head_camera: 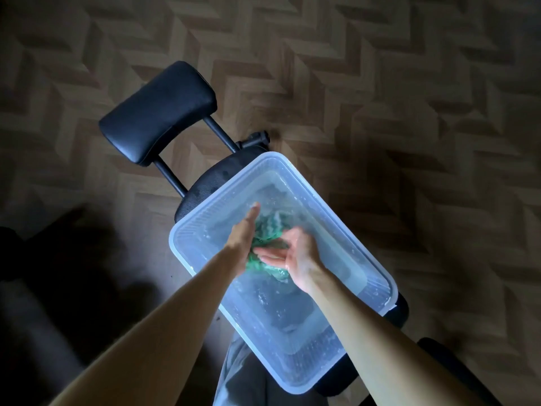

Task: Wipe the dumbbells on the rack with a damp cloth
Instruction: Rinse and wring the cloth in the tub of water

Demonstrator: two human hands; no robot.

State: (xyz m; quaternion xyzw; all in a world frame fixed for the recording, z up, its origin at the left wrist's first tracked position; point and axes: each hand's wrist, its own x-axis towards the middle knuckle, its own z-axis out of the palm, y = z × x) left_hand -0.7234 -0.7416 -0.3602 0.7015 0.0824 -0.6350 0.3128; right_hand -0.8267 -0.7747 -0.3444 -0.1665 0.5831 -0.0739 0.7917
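- Left hand (244,240): we see it reaching into the tub with its fingers straight and together, the flat of the hand pressed against the left side of the cloth; released, not clenched.
- Right hand (294,254): it lies opposite the left, palm turned up and toward it, with its wet fingers stretched out beneath and against the cloth; we read it as released too (motion blur softens the fingertips).
- Green cloth (268,230): the task's thing sits bunched and crumpled between the two hands, touching both, over the middle of the tub and at the water's surface; part of it trails below the right hand.
- Translucent plastic tub (377,276): a rectangular tub with a ribbed rim, set diagonally across our view and brightly lit against the dim room.
- Water (316,230): it covers the tub's bottom, with ripples and droplets around the hands.
- Black office chair (202,189): it carries the tub; its dark parts show beyond the tub's far corner and along its right edge.
- Headrest (158,112): a padded black cushion on two thin posts, well apart from the tub.
- Floor (409,98): brown boards in a herringbone pattern.
- Grey trouser leg (234,373): it shows just below the tub's near corner, between our forearms.
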